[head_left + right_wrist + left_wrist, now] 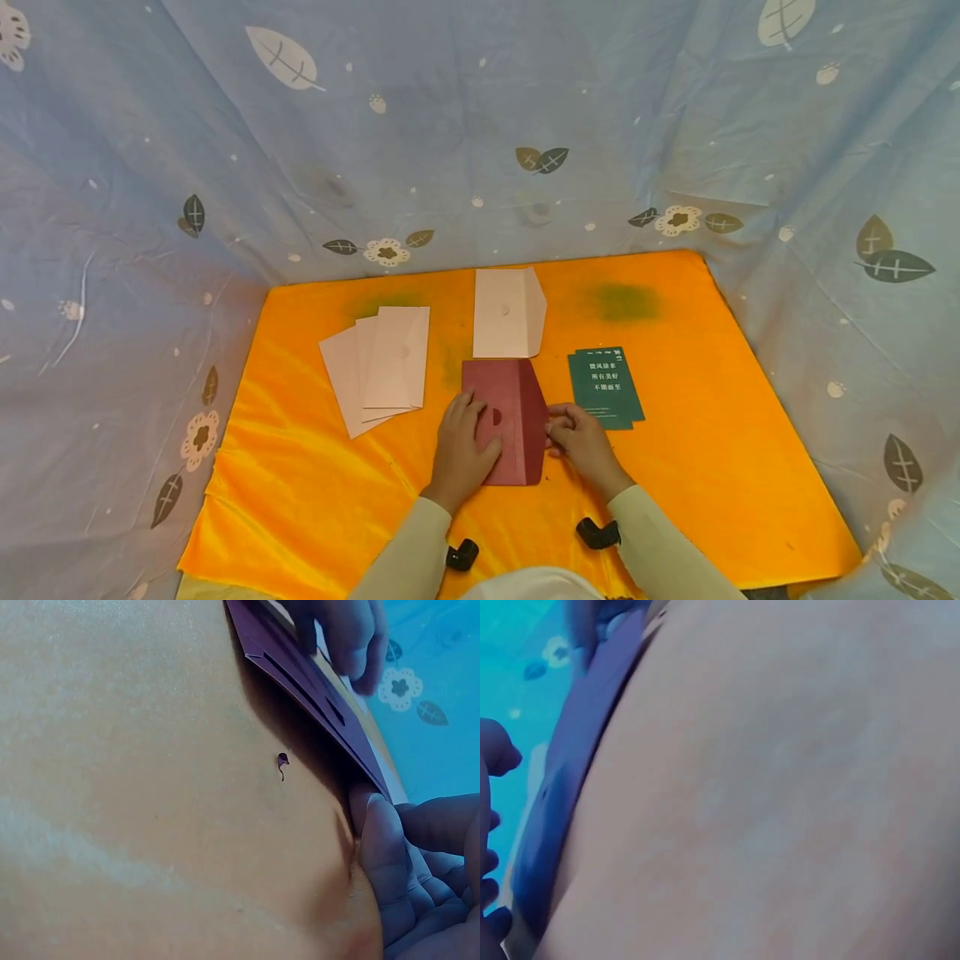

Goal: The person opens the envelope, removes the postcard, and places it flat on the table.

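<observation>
Centrally, a red envelope (507,392) lies on an orange cloth (697,492), its pointed flap (534,425) opened toward the right. The left hand (459,446) rests on the envelope's left part, its thumb set apart from the fingers; how closely those fingers press together cannot be told. The right hand (588,450) pinches the edge of the flap between thumb and fingers, as the right wrist view also shows. Just beyond the red envelope lies a white envelope (498,292), its flap likewise opened to the right. To the left, three pale envelopes (401,358) overlap in a fan; to the right, green cards (603,400) with white print overlap near the right hand. A blue curtain (450,108) patterned with leaves and flowers stands behind and on both sides.
</observation>
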Demonstrator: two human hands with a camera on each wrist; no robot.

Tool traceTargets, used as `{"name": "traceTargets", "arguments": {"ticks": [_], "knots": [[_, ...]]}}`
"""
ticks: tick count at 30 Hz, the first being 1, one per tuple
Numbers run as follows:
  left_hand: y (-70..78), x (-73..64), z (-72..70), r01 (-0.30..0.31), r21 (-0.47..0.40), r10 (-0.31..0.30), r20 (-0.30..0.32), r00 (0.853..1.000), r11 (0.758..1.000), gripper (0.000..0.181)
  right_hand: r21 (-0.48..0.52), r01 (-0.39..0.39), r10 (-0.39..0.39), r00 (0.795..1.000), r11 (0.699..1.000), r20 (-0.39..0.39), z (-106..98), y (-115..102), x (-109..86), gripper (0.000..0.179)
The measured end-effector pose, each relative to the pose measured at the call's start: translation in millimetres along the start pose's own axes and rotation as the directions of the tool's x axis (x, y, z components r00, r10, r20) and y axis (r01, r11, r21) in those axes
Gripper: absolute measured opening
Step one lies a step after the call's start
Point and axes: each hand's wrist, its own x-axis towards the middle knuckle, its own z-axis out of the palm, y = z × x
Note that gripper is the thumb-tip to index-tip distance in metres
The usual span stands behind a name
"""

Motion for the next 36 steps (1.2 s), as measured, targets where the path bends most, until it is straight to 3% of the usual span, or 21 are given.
{"name": "traceTargets", "arguments": {"ticks": [9, 14, 18, 24, 29, 33, 36], "knots": [[-17.8, 3.9, -24.1, 0.095, -0.041, -0.099, -0.094, 0.991, 0.995, 0.052, -0.005, 0.023, -0.022, 1.000, 1.000, 0.008, -1.2, -0.7, -1.0, 0.035], [-27.8, 4.8, -36.2, 0.086, -0.045, -0.092, -0.167, 0.982, 0.995, 0.050, -0.002, 0.027, -0.027, 1.000, 1.000, -0.001, -0.5, -1.4, -1.3, 0.034], [-40.4, 9.7, -49.4, 0.080, -0.042, -0.088, -0.255, 0.963, 0.996, 0.048, -0.011, 0.029, -0.029, 1.000, 1.000, -0.008, -0.4, -0.3, -0.6, 0.032], [-61.4, 15.8, -72.2, 0.134, -0.025, -0.135, -0.344, 0.929, 0.991, 0.047, -0.016, 0.022, -0.022, 1.000, 1.000, -0.012, -0.2, 1.6, -0.1, 0.032], [-79.8, 17.1, -81.8, 0.244, 0.041, -0.217, -0.333, 0.918, 0.969, 0.057, -0.010, 0.017, -0.017, 1.000, 1.000, -0.007, 0.4, 3.3, 0.4, 0.032], [-92.0, 16.6, -77.3, 0.334, 0.084, -0.298, -0.283, 0.912, 0.939, 0.079, 0.001, 0.015, -0.015, 1.000, 1.000, -0.002, -0.3, 4.5, -0.2, 0.031], [-94.3, 18.4, -73.6, 0.355, 0.109, -0.316, -0.270, 0.910, 0.928, 0.095, 0.020, 0.023, -0.024, 1.000, 1.000, 0.005, -1.2, 3.7, -1.2, 0.032]]}}
